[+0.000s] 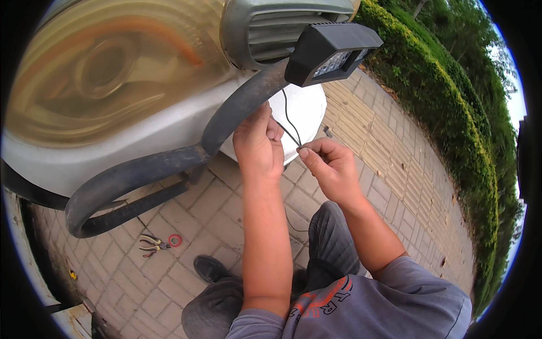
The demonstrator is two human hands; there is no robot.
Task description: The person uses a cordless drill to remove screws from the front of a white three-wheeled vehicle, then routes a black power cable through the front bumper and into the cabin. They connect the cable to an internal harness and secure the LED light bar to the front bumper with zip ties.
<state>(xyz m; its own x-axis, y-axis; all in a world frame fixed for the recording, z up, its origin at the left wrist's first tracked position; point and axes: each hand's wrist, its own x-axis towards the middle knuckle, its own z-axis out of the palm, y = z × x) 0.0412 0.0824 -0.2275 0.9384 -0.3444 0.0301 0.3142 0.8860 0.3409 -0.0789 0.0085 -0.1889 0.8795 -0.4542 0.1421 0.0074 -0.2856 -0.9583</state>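
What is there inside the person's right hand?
Two strands of black wire run into the right hand. The thumb and fingers cover the pinched part, and the palm cannot be seen.

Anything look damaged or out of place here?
Yes: the large curved headlight lens, upper left, looks yellowed and cloudy, suggesting aging. Also, pliers with pale-and-dark handles and a red ring-shaped roll lie loose on the tan brick paving, possibly a trip hazard.
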